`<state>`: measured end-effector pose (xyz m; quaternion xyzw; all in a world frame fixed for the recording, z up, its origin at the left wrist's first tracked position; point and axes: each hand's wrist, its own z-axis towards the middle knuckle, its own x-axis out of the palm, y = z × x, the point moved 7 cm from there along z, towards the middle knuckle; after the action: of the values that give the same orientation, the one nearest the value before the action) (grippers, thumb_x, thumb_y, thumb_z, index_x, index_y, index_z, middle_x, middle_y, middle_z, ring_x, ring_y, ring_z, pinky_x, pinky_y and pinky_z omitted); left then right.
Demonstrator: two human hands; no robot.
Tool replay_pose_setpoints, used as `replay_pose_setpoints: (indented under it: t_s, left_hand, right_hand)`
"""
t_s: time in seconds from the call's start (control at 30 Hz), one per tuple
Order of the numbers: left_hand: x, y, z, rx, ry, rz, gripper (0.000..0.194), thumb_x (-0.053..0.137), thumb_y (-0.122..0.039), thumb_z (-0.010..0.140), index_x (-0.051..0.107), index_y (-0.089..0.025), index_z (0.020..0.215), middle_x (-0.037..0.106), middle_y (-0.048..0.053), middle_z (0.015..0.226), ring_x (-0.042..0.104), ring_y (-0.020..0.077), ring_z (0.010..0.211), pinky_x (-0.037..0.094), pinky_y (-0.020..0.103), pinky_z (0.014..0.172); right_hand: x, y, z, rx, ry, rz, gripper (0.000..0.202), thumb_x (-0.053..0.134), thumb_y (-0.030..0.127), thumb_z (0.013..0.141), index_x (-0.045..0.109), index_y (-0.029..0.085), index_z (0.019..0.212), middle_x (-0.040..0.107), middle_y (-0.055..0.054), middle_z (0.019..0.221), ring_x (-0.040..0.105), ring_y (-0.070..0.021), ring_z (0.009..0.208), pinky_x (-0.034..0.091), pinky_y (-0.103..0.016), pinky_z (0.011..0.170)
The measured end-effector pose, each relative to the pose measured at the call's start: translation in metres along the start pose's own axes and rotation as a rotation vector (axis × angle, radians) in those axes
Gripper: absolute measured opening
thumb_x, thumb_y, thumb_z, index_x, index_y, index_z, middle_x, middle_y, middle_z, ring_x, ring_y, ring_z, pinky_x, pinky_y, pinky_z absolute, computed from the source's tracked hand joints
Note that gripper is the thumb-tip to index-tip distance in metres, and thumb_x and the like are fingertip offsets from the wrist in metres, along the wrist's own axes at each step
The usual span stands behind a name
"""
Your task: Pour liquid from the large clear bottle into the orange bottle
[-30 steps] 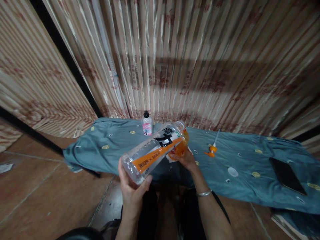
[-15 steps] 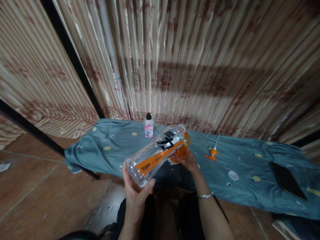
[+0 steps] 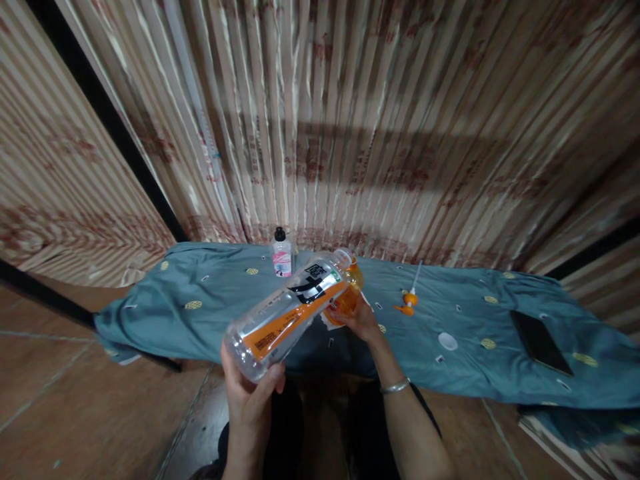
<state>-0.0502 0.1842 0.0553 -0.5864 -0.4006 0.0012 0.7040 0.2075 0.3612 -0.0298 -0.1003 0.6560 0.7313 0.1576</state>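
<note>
My left hand point(image 3: 253, 393) is wrapped round the base of a large clear plastic bottle point(image 3: 293, 307) with an orange and black label. The bottle is tilted, its open neck pointing up and to the right, over the top of an orange bottle point(image 3: 353, 280). My right hand point(image 3: 357, 320) grips that orange bottle around its body, and a white label edge shows beside the fingers. Whether liquid passes between the two cannot be made out. An orange pump head point(image 3: 410, 300) with a pale dip tube lies on the cloth to the right.
A teal patterned cloth point(image 3: 210, 327) covers the narrow surface. On it stand a small clear bottle point(image 3: 282, 257) with a black cap and pink label, a white round disc point(image 3: 448, 341) and a black tablet-like slab point(image 3: 540, 341). Striped curtains point(image 3: 320, 133) hang behind; dark metal bars point(image 3: 115, 133) flank the left.
The whole view has shifted, so things appear further left. Both hands keep hold of their bottles, and the clear bottle stays tilted over the orange one.
</note>
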Motion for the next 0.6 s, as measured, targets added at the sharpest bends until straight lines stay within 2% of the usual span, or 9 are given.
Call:
replay_pose_setpoints:
  t_s: [0.17, 0.33, 0.53, 0.6]
  left_hand:
    - [-0.005, 0.009, 0.005, -0.032, -0.06, 0.004, 0.104, 0.119, -0.048, 0.057, 0.066, -0.027, 0.145, 0.079, -0.001, 0.095, 0.068, 0.0156, 0.063, 0.044, 0.023, 0.051]
    - [-0.006, 0.015, 0.01, -0.028, -0.062, -0.03, 0.097, 0.12, -0.049, 0.054, 0.068, -0.026, 0.132, 0.081, -0.001, 0.094, 0.064, 0.0138, 0.059, 0.043, 0.022, 0.047]
    - [-0.004, 0.023, 0.01, -0.066, -0.065, -0.055, 0.085, 0.116, -0.043, 0.064, 0.073, -0.027, 0.135, 0.083, 0.0, 0.099, 0.067, 0.0133, 0.062, 0.043, 0.021, 0.049]
    - [-0.007, 0.024, 0.011, -0.058, -0.066, -0.021, 0.08, 0.113, -0.044, 0.069, 0.076, -0.028, 0.138, 0.086, 0.003, 0.108, 0.074, 0.0169, 0.071, 0.051, 0.023, 0.055]
  right_hand:
    - [0.0, -0.005, 0.0, 0.045, 0.024, -0.007, 0.077, 0.104, 0.05, 0.071, 0.072, 0.028, 0.138, 0.091, -0.011, 0.135, 0.087, -0.0419, 0.13, 0.068, -0.067, 0.12]
    - [0.001, -0.001, 0.0, 0.057, 0.038, -0.057, 0.074, 0.102, 0.05, 0.075, 0.072, 0.028, 0.139, 0.09, -0.01, 0.134, 0.086, -0.0415, 0.133, 0.07, -0.063, 0.118]
    - [0.001, 0.005, 0.0, 0.095, 0.021, -0.055, 0.074, 0.105, 0.041, 0.07, 0.072, 0.027, 0.135, 0.091, -0.012, 0.131, 0.085, -0.0416, 0.136, 0.069, -0.061, 0.119]
    - [0.0, 0.005, 0.0, 0.1, 0.007, -0.056, 0.073, 0.105, 0.041, 0.069, 0.073, 0.029, 0.133, 0.092, -0.01, 0.128, 0.086, -0.0414, 0.134, 0.069, -0.062, 0.118]
